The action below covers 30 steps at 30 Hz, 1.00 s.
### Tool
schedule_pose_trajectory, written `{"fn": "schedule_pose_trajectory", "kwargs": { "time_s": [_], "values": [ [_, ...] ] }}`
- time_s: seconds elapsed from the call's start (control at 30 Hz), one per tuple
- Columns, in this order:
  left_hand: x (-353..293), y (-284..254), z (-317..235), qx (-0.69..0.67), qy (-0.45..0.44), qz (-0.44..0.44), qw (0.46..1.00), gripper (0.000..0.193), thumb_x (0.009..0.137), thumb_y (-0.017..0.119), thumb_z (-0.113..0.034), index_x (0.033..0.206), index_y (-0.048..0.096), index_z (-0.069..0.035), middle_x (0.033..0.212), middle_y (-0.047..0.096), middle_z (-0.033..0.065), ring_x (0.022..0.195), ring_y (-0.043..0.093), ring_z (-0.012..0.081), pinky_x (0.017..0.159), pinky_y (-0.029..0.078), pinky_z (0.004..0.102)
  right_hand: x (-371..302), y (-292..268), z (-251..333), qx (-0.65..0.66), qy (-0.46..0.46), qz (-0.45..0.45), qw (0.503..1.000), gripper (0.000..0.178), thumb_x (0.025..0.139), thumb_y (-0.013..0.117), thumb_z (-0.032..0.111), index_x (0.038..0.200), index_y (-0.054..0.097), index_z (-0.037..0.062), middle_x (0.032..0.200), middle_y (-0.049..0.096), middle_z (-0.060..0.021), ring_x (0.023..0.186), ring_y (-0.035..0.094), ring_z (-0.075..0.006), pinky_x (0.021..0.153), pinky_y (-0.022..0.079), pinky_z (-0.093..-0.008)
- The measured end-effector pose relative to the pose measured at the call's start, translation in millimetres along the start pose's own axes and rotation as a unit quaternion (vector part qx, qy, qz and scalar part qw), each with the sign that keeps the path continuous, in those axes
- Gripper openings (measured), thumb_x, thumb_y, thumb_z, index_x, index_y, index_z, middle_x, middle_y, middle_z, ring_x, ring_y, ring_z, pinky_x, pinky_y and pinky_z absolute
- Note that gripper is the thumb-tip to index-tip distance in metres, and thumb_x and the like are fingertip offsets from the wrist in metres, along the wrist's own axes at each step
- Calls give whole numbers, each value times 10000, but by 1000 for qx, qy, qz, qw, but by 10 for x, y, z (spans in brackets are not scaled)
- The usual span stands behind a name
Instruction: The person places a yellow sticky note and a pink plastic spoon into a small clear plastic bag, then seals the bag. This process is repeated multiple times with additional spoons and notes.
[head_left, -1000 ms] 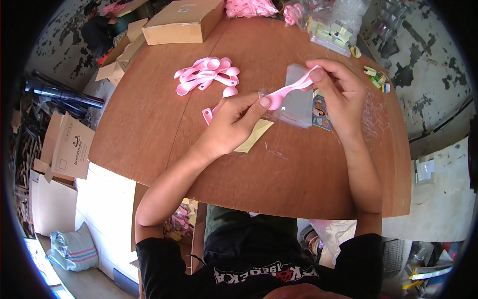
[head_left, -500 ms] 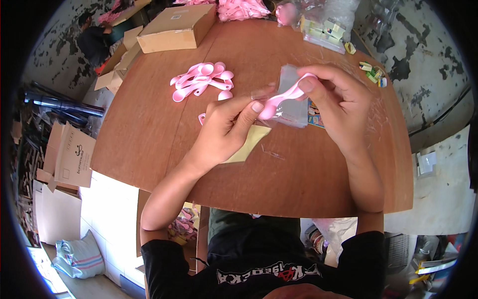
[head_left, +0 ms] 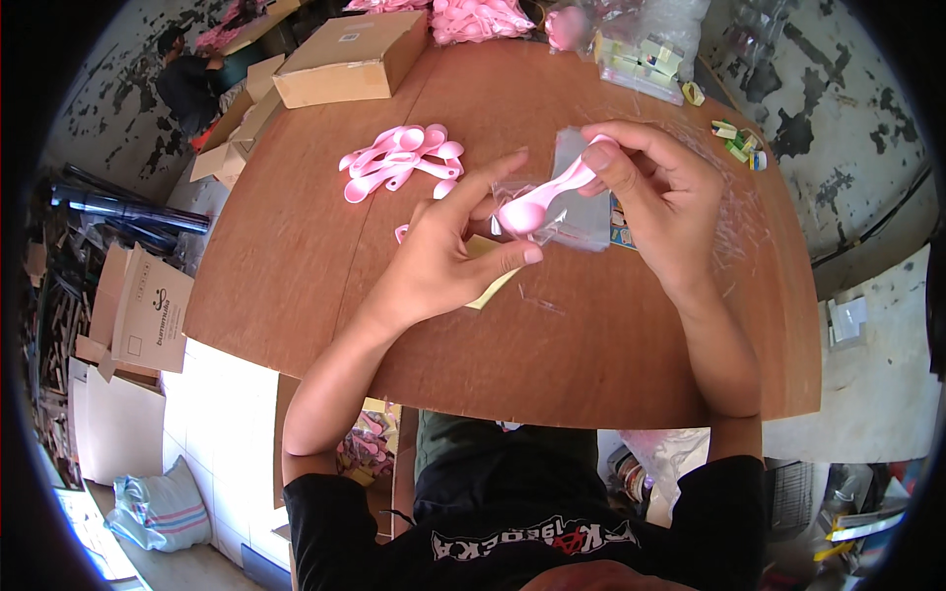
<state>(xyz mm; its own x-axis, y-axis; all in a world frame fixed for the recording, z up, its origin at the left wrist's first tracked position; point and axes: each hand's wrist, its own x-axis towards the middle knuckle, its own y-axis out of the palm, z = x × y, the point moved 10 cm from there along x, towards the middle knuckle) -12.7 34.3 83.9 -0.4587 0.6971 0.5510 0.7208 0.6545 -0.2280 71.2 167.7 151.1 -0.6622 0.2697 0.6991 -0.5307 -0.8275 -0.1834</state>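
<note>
A pink plastic spoon (head_left: 527,212) slants over the table, its round bowl toward my left hand. My right hand (head_left: 662,192) pinches the end of its handle between thumb and fingers. Thin clear plastic film lies about the bowl; whether it wraps it fully I cannot tell. My left hand (head_left: 439,251) is open beside the bowl, thumb and forefinger spread apart; its other fingers are partly hidden. Beneath the hands are a stack of clear plastic bags (head_left: 581,231) and a yellow paper (head_left: 490,286). Several more pink spoons (head_left: 399,158) lie piled to the left.
A closed cardboard box (head_left: 345,61) sits at the table's far left, with pink items in plastic (head_left: 481,20) behind. At the far right stand a clear container (head_left: 641,77) and small yellow-green pieces (head_left: 737,146). Another person (head_left: 189,89) sits beyond the open carton (head_left: 236,133).
My left thumb and forefinger have parted from the spoon's bowl and spread. The spoon has turned so its bowl shows more fully, still in my right hand.
</note>
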Motion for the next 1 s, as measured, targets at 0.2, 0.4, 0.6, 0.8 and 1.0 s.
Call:
{"fn": "schedule_pose_trajectory", "kwargs": {
  "time_s": [0.2, 0.4, 0.6, 0.8, 1.0],
  "values": [
    [-59, 94, 34, -78, -41, 82, 993, 808, 816, 756, -15, 1493, 320, -70, 1064, 711, 144, 987, 674, 165, 837, 543, 325, 38, -33, -205, 50, 124, 16, 991, 216, 925, 668, 128, 1047, 674, -50, 871, 697, -85, 707, 674, -117, 637, 563, -233],
    [-31, 59, 11, -103, -16, 75, 992, 814, 805, 758, 6, 1483, 311, -39, 1079, 684, 126, 992, 668, 170, 841, 552, 321, 10, 11, -425, 156, 205, 43, 965, 235, 939, 654, 166, 1038, 671, -47, 850, 687, -81, 700, 677, -131, 653, 576, -254],
    [-15, -69, 50, -125, -26, 15, 992, 653, 808, 753, 25, 1377, 434, 2, 1179, 642, 138, 1010, 664, 192, 849, 570, 314, 58, -127, -196, 86, 109, -13, 990, 209, 927, 667, 137, 1032, 679, -43, 859, 691, -83, 722, 678, -125, 655, 553, -234],
    [-10, -42, -7, -42, -11, 8, 999, 550, 793, 747, 60, 1291, 512, 68, 1191, 631, 156, 1018, 655, 198, 870, 564, 319, -37, 79, -11, 20, 27, 38, 999, 196, 880, 702, 45, 1056, 680, -41, 869, 704, -79, 760, 668, -97, 648, 535, -217],
    [-28, -71, 21, -104, -32, -25, 994, 296, 906, 670, -44, 1186, 630, 47, 1018, 707, 111, 872, 683, 138, 763, 582, 282, -184, 205, 234, -104, -135, -16, 985, 146, 804, 759, 18, 933, 692, 4, 859, 711, -95, 745, 687, -131, 650, 550, -255]
  ]
}}
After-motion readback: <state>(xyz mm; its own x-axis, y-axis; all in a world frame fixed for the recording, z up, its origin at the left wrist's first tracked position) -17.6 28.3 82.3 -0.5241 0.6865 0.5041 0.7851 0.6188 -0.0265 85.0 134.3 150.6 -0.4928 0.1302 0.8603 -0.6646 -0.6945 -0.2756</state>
